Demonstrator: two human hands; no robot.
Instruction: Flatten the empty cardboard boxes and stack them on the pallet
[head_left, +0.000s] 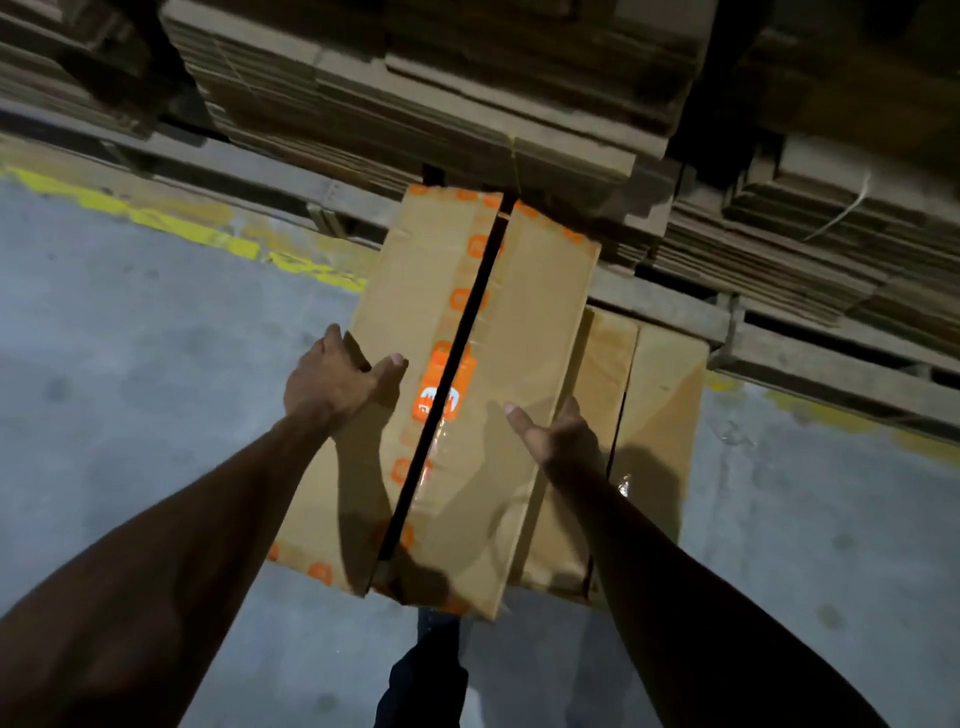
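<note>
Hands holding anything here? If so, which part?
The cardboard box, by its long sides: the left hand grips the left edge, thumb over the top flap; the right hand is at the right edge, its fingers hidden.
</note>
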